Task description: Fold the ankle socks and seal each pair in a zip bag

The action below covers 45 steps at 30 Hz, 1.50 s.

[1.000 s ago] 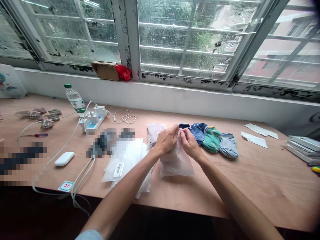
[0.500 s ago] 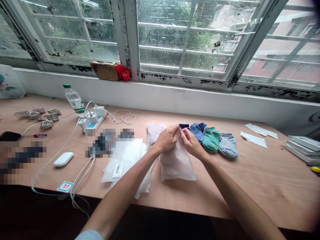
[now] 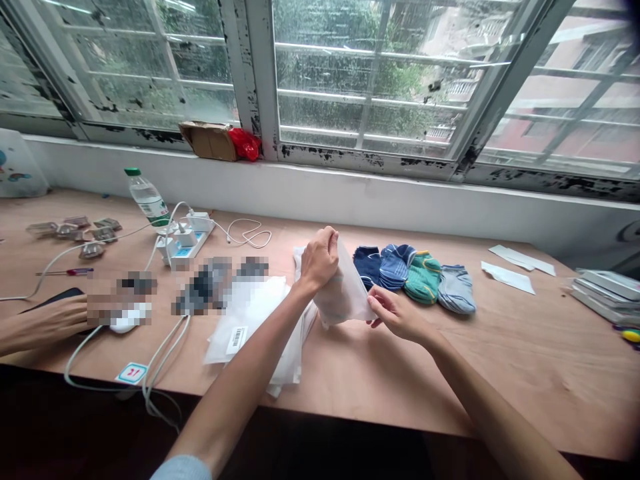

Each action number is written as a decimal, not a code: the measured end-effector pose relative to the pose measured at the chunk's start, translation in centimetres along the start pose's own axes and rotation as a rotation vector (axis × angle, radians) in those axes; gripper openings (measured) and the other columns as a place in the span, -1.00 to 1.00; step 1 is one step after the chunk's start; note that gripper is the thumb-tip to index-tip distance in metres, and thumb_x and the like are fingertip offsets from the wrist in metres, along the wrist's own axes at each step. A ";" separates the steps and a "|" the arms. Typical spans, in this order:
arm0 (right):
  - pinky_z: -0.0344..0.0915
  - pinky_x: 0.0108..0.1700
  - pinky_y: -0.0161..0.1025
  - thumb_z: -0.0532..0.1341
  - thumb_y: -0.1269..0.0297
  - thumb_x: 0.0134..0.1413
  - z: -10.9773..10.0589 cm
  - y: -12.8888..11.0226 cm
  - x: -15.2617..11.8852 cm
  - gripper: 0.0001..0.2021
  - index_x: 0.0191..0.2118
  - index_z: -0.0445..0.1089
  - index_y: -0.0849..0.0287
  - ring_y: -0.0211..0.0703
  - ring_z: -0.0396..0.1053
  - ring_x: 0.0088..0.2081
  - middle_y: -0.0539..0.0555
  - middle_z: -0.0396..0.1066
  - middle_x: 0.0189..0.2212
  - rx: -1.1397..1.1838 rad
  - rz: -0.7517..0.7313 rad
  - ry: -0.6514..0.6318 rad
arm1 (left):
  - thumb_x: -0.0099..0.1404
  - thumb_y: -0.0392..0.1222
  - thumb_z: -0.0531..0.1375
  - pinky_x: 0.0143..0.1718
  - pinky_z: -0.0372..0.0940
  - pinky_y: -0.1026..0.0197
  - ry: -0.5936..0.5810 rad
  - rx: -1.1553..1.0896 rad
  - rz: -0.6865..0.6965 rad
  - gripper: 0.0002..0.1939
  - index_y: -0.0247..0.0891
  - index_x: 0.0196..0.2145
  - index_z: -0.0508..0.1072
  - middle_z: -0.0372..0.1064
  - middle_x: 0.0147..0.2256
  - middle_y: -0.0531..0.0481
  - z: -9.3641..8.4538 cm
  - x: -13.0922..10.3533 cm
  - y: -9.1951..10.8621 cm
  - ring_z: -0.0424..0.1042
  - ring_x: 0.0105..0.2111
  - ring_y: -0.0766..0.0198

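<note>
A frosted plastic bag (image 3: 343, 293) is held up off the table, tilted, with something faintly coloured inside. My left hand (image 3: 321, 257) grips its top edge in a closed fist. Fingers of my right hand (image 3: 387, 308) pinch the bag's lower right side. Right behind the bag lies a row of folded socks: navy (image 3: 367, 267), blue (image 3: 397, 267), green (image 3: 423, 279) and grey (image 3: 456, 289). Left of the held bag, a stack of flat frosted bags (image 3: 255, 320) bears a barcode label. Part of another bag shows behind my left hand.
Another person's hand (image 3: 60, 320) rests by a white case (image 3: 129, 319) at the left. A power strip (image 3: 187, 245) with cables and a bottle (image 3: 149, 199) stand at the back left. White papers (image 3: 509, 279) and stacked clear boxes (image 3: 607, 297) lie at the right.
My left hand has moved up and left, and my right hand down to the bag's side. The bag has been lifted and tilted, uncovering the navy socks. Another person's hand has come in at left.
</note>
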State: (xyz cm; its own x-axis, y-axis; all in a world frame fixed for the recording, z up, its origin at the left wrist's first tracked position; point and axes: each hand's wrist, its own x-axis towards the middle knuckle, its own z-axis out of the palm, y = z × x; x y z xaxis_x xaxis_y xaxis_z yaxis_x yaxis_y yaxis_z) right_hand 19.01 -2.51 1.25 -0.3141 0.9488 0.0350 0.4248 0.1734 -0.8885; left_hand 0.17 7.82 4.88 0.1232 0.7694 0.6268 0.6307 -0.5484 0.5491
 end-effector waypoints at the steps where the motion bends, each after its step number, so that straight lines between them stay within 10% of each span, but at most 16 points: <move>1: 0.34 -0.38 -0.26 0.01 -0.03 0.26 -0.1 0.4 -0.4 -0.68 -0.35 0.18 0.14 -0.25 0.31 -0.44 -0.04 0.29 -0.50 0.028 0.022 -0.029 | 0.47 -0.10 -0.14 -0.32 0.12 0.23 0.007 0.003 -0.010 -0.70 -0.17 -0.32 0.29 0.34 -0.35 0.00 0.1 0.0 -0.2 0.31 -0.36 0.26; 11: 0.36 -0.48 -0.28 0.14 -0.18 0.10 2.2 3.9 -0.4 -0.53 -0.14 0.24 0.17 -0.20 0.45 -0.53 0.01 0.47 -0.51 0.298 0.173 -0.059 | 0.47 -0.08 -0.11 -0.20 0.23 0.21 0.028 -0.017 -0.060 -0.72 -0.17 -0.27 0.33 0.34 -0.30 -0.05 1.5 -1.2 0.2 0.37 -0.27 0.22; 17: 0.30 -0.58 -0.32 0.20 -0.23 0.00 2.6 5.0 -0.3 -0.51 -0.36 0.31 0.20 -0.25 0.38 -0.63 0.02 0.44 -0.60 0.408 0.194 0.126 | 0.42 -0.04 -0.03 -0.06 0.26 0.09 -0.049 0.111 -0.181 -0.65 -0.21 0.08 0.20 0.31 -0.03 -0.21 -1.2 -2.3 -1.9 0.36 -0.03 0.07; 24: 0.32 -0.55 -0.30 0.30 -0.12 -0.04 1.8 4.6 1.3 -0.58 -0.40 0.38 0.20 -0.25 0.39 -0.57 0.05 0.46 -0.53 0.625 0.133 0.312 | 0.17 -0.11 0.21 -0.16 0.31 0.06 -0.665 0.437 -0.316 -0.56 -0.24 0.00 0.27 0.27 0.01 -0.32 -3.5 -4.8 -4.0 0.43 -0.10 -0.07; 29: 0.33 -0.54 -0.34 0.37 -0.02 -0.07 2.4 3.3 3.1 -0.63 -0.36 0.38 0.22 -0.29 0.37 -0.57 0.06 0.46 -0.51 0.759 0.147 0.291 | 0.15 -0.38 0.09 -0.22 0.29 0.14 -0.635 0.500 -0.207 -0.76 -0.23 -0.21 0.40 0.44 -0.19 -0.22 -2.7 -4.9 -4.0 0.47 -0.16 0.00; 36: 0.37 -0.54 -0.38 0.31 0.11 0.06 2.4 2.1 6.1 -0.76 -0.37 0.37 0.18 -0.33 0.35 -0.55 0.02 0.44 -0.49 0.898 0.122 0.286 | 0.21 -0.28 0.07 -0.28 0.26 0.18 -0.462 0.491 -0.126 -0.87 -0.20 -0.35 0.42 0.47 -0.32 -0.14 -5.1 -2.8 -4.5 0.46 -0.26 0.07; 45: 0.44 -0.51 -0.37 0.19 0.27 0.17 6.0 1.6 7.7 -0.85 -0.33 0.39 0.26 -0.29 0.43 -0.54 0.15 0.50 -0.44 0.813 0.327 0.149 | 0.15 -0.18 0.18 -0.30 0.30 0.13 -0.704 0.538 -0.289 -0.90 -0.25 -0.44 0.44 0.49 -0.32 -0.24 -7.3 -4.9 -4.5 0.49 -0.25 -0.03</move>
State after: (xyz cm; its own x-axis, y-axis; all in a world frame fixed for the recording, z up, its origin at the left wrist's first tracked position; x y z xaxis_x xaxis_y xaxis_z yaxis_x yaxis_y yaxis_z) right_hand 12.21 3.52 -2.68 -0.1452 0.9523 -0.2684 -0.2778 -0.2996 -0.9127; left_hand -8.86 4.15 3.32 0.2313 0.9703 -0.0708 0.9579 -0.2144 0.1910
